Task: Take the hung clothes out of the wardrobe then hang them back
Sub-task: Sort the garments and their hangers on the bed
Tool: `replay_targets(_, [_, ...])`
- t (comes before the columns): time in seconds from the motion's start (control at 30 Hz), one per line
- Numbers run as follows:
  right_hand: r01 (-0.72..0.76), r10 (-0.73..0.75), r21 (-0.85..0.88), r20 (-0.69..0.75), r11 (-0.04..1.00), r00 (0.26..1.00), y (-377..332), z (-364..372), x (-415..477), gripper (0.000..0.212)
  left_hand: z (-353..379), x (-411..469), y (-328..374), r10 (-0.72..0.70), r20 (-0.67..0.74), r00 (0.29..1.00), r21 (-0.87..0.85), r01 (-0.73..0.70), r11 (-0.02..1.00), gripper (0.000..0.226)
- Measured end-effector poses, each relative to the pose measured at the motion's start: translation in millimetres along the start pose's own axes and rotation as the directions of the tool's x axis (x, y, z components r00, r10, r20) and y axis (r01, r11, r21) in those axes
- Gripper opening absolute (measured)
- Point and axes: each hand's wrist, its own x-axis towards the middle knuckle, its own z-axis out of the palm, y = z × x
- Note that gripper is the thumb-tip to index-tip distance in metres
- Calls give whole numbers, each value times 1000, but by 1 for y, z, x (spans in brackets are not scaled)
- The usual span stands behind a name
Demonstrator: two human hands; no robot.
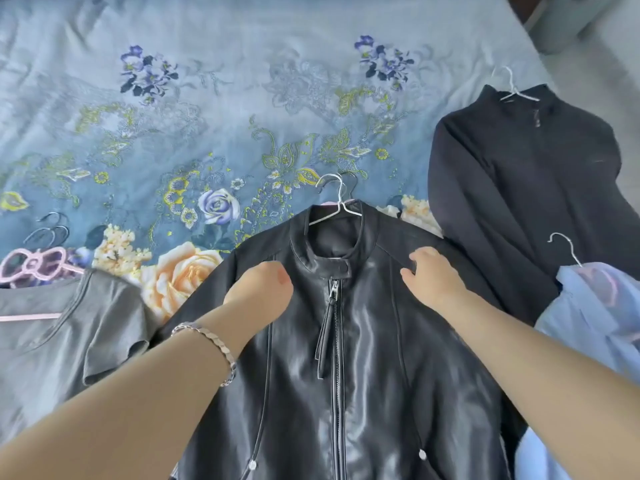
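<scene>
Evidently we are at the midpoint of the job: in the head view, the only one we have, four garments lie spread on the bed with their hangers in them and no wardrobe is in sight, so we judge the taking-out done and the hanging-back not yet begun. At the centre, running down to six o'clock, lies the black leather jacket, glossy and creased with sheen, zipped to its stand collar, a thin wire hanger poking from the neck at twelve o'clock of it. Our left hand rests curled on the jacket's shoulder panel beside the zip, fingers tucked under so we cannot tell whether it pinches the leather; a metal link bracelet circles that wrist. Our right hand lies on the opposite shoulder, fingers bent and slightly apart, pressing rather than gripping. At two o'clock a matte dark knit top with a high neck lies flat on its own wire hanger. At four o'clock sits a pale blue shirt, soft and rumpled. At nine o'clock a grey tee of thin jersey lies beside pink bow-shaped hangers. The bedcover is quilted blue cloth printed with roses.
</scene>
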Motion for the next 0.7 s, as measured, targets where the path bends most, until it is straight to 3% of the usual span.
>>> replay_targets(0.13, [70, -70, -71, -8, 995, 997, -9, 8, 61, 78, 9, 29, 0, -66, -44, 997, -46, 64, 997, 23])
replay_targets(0.33, [9, 1, -115, 85, 993, 996, -22, 8, 108, 98, 19, 40, -17, -129, -69, 989, -151, 118, 981, 18])
replay_targets(0.5, [181, -181, -49, 2, 982, 983, -25, -3, 87, 45, 24, 31, -23, -125, -63, 990, -105, 118, 987, 18])
replay_targets(0.63, [296, -260, 207, -185, 932, 948, -21, -20, 33, 33, 10, 11, -14, -65, -152, 986, -146, 42, 988, 19])
replay_targets(0.7, [335, -283, 198, -250, 921, 926, -22, -37, 1, 23, -2, -9, -6, 42, -256, 966, -112, -73, 991, 28])
